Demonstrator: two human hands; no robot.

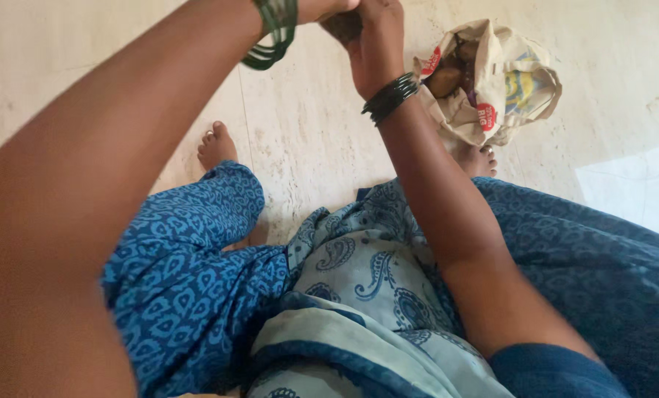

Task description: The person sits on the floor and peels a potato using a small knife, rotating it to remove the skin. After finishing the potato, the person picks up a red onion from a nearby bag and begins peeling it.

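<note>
Brown, roundish lump [342,26] — held at the top edge, right hand [377,44] wrapped around it, left hand [337,6] mostly out of view, grip unclear. Probably firm, light; cup it whole. Beige plastic bag [517,81] of similar brown pieces [445,79] lies on stone floor [307,140] nearby.

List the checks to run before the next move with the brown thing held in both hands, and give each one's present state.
1. Right hand grips the brown object: ok.
2. Left hand in full view: not ok, cut off by the top edge.
3. What the object is: cannot tell, mostly covered.
4. Paper bag open, brown items showing inside: ok.
5. Bag resting on the floor beside the right foot: ok.
</note>
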